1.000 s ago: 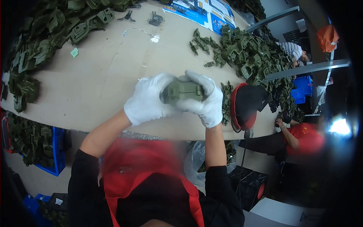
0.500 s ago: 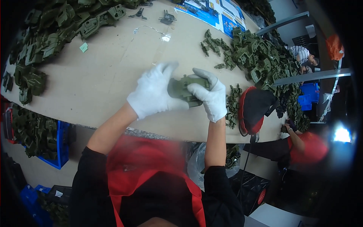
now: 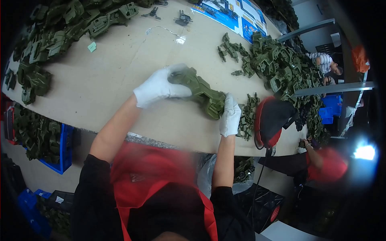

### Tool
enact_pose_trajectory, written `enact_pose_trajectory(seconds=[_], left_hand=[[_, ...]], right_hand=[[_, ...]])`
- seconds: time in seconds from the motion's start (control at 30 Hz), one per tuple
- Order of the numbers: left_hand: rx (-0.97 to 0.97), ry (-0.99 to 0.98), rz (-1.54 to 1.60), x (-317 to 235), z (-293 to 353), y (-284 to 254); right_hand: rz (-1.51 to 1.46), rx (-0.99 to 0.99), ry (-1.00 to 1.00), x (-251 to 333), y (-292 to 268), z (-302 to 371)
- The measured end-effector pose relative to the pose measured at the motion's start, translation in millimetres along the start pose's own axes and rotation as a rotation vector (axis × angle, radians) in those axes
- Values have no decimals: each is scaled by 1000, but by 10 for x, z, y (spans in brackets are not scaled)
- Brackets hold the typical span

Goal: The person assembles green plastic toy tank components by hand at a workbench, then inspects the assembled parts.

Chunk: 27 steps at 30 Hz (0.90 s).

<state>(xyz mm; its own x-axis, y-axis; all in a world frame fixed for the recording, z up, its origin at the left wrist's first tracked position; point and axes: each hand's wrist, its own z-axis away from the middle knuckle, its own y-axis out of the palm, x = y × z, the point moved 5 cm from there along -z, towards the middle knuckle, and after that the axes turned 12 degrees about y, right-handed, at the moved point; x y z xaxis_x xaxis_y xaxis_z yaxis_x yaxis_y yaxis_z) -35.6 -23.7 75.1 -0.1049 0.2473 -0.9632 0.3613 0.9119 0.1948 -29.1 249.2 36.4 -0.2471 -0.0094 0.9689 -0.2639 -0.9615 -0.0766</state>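
Between my two white-gloved hands a green plastic toy vehicle body (image 3: 201,89) is held tilted above the table (image 3: 108,84). My left hand (image 3: 163,85) grips its upper left end, fingers behind and thumb along the near side. At the lower right end, my right hand (image 3: 230,116) pinches the body with the fingers pressed together. Just right of that hand lie small green plastic parts (image 3: 249,114) in rows. What the fingertips behind the body touch is hidden.
Piles of green vehicle parts lie at the far left (image 3: 60,40) and right (image 3: 273,60). A black-and-red cap (image 3: 273,120) rests at the table's right edge. A blue crate (image 3: 66,150) stands below on the left. A co-worker in red (image 3: 325,162) is at the right.
The vehicle body has been turned and tilted, so its long side now slopes down to the right. My hands have moved apart to its two ends.
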Motion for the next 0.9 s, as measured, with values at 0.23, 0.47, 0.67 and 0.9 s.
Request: enact_pose_trajectory(seconds=[0.23, 0.47, 0.67, 0.9], left_hand=[[-194, -24, -203, 133, 58, -50], [-221, 19, -535, 144, 55, -29], [-191, -2, -458, 4, 54, 59], [-109, 150, -470, 117, 28, 58]], right_hand=[[785, 65, -589, 1066, 880, 545], [1076, 344, -364, 1068, 1348, 497], [833, 656, -321, 878, 1097, 205], [465, 645, -10, 572, 1129, 152]])
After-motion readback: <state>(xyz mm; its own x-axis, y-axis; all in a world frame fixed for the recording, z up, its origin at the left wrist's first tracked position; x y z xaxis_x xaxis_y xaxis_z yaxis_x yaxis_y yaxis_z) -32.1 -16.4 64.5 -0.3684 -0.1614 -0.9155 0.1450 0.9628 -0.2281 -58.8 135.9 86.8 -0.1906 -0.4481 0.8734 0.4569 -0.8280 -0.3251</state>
